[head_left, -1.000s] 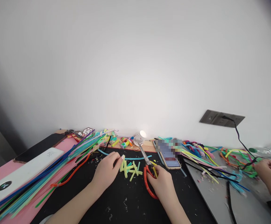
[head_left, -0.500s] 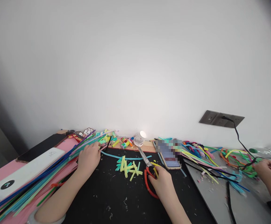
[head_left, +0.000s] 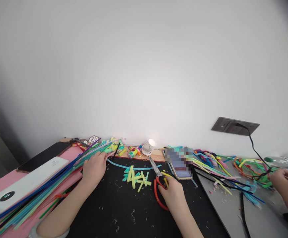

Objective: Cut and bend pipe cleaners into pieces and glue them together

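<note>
My left hand (head_left: 94, 168) lies over the front end of a long bundle of pipe cleaners (head_left: 38, 195), its fingers curled down and pinching at pink and black stems; the fingertips are partly hidden. In my right hand (head_left: 173, 191) are red-handled scissors (head_left: 157, 190), their blades pointing away toward the paper cup. A yellow pipe cleaner (head_left: 167, 174) shows beside the scissors at the same fingers. Short cut pieces in yellow and green (head_left: 134, 180) lie in a loose heap on the black mat (head_left: 124, 211) between my hands. Behind them stretches a light blue pipe cleaner (head_left: 134, 168).
A white paper cup (head_left: 148, 147) tilts near the wall. Phones (head_left: 181, 173) lie right of it. At left are a white power bank (head_left: 27, 185) and a dark tablet-like slab (head_left: 44, 156). Another person's hand (head_left: 286, 186) is at far right, by a bottle (head_left: 280, 162).
My left fingers have shifted slightly at the bundle, and the black and pink stem ends there have moved a little. My right hand and the scissors are almost still.
</note>
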Action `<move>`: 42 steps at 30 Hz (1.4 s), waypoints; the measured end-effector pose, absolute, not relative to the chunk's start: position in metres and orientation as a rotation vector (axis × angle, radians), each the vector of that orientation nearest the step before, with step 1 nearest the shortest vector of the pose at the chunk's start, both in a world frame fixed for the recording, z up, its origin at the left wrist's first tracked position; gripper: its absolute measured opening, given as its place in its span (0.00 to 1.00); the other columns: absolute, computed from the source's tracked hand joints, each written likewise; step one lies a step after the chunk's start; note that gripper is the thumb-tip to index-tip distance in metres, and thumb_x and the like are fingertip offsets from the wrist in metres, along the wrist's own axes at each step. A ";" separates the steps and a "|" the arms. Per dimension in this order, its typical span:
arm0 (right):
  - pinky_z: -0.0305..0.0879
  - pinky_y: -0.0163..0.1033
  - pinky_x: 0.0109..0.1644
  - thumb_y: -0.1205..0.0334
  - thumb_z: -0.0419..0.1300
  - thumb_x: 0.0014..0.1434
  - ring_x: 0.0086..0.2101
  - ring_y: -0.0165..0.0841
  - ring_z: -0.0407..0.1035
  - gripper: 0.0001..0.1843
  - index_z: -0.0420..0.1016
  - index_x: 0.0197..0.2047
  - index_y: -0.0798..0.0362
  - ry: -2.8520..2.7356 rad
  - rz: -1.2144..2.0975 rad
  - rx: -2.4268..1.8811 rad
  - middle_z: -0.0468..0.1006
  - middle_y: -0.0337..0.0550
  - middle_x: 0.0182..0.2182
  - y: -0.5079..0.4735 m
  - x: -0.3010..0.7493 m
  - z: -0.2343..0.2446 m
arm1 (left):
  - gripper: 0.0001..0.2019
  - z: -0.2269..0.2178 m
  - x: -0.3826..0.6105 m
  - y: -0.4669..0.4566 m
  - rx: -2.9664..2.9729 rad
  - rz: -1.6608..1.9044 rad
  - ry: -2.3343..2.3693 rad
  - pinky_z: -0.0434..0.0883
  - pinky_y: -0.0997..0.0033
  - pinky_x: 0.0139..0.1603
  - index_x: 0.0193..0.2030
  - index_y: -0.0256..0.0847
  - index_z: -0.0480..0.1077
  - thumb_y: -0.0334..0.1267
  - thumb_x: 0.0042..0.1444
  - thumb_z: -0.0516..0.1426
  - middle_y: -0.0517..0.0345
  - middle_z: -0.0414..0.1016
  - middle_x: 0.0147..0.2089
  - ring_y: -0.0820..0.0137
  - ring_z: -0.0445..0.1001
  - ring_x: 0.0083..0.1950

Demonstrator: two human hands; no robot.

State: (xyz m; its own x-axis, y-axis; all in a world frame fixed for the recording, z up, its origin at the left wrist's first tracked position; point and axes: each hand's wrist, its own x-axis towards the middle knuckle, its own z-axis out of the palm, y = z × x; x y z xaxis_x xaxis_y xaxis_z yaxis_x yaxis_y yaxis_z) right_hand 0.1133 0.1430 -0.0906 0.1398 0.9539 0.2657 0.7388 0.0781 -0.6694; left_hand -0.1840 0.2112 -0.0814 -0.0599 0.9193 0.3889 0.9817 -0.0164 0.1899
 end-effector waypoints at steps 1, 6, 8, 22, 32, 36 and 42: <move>0.57 0.35 0.22 0.65 0.59 0.44 0.25 0.36 0.72 0.06 0.70 0.21 0.44 -1.636 0.379 -1.674 0.73 0.43 0.19 0.144 0.115 -0.092 | 0.11 -0.080 -0.183 0.211 -2.049 -0.659 -2.070 0.64 0.69 0.29 0.35 0.37 0.67 0.35 0.57 0.45 0.49 0.72 0.36 0.60 0.71 0.35; 0.56 0.35 0.19 0.62 0.63 0.40 0.20 0.34 0.70 0.06 0.70 0.19 0.43 -1.515 0.253 -1.577 0.72 0.43 0.17 0.150 0.121 -0.098 | 0.15 -0.074 -0.175 0.208 -2.131 -0.850 -1.900 0.67 0.72 0.30 0.44 0.39 0.66 0.38 0.61 0.41 0.51 0.72 0.44 0.65 0.72 0.37; 0.56 0.35 0.18 0.62 0.64 0.40 0.20 0.35 0.70 0.06 0.69 0.18 0.43 -1.486 0.212 -1.557 0.72 0.43 0.17 0.150 0.120 -0.097 | 0.15 -0.076 -0.171 0.207 -2.171 -0.935 -1.815 0.67 0.72 0.31 0.46 0.40 0.66 0.38 0.61 0.41 0.52 0.72 0.45 0.65 0.72 0.38; 0.64 0.35 0.29 0.65 0.54 0.52 0.26 0.31 0.67 0.17 0.68 0.47 0.51 -1.617 0.793 -1.284 0.74 0.42 0.32 0.128 0.074 -0.069 | 0.14 -0.071 -0.127 0.177 -2.906 -0.804 -0.946 0.65 0.76 0.33 0.41 0.39 0.67 0.36 0.62 0.41 0.55 0.68 0.32 0.71 0.68 0.33; 0.59 0.31 0.24 0.59 0.62 0.48 0.20 0.26 0.61 0.08 0.73 0.27 0.55 -0.972 0.987 -1.078 0.73 0.39 0.20 0.131 0.087 -0.062 | 0.14 -0.081 -0.137 0.187 -2.774 -0.794 -1.143 0.66 0.72 0.35 0.43 0.39 0.67 0.35 0.61 0.43 0.53 0.72 0.34 0.67 0.69 0.36; 0.60 0.31 0.25 0.59 0.64 0.45 0.23 0.26 0.63 0.08 0.74 0.28 0.52 -0.754 1.006 -0.922 0.72 0.37 0.23 0.137 0.103 -0.060 | 0.15 -0.083 -0.154 0.198 -2.566 -0.851 -1.558 0.67 0.71 0.37 0.44 0.41 0.68 0.36 0.60 0.42 0.53 0.73 0.40 0.65 0.70 0.43; 0.59 0.29 0.24 0.63 0.63 0.48 0.25 0.24 0.62 0.06 0.73 0.32 0.49 -0.570 1.232 -0.681 0.70 0.35 0.27 0.139 0.101 -0.064 | 0.16 -0.082 -0.156 0.196 -2.528 -0.848 -1.677 0.67 0.70 0.38 0.45 0.40 0.68 0.35 0.59 0.42 0.52 0.74 0.41 0.64 0.71 0.42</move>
State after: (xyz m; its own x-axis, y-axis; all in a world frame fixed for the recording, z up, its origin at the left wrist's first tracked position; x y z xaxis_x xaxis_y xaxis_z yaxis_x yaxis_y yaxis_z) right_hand 0.1007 0.1385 -0.0641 0.2430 0.9696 0.0296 -0.6505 0.1855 -0.7365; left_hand -0.1558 0.1960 -0.0825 0.2884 0.8567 0.4276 0.8523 -0.4333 0.2932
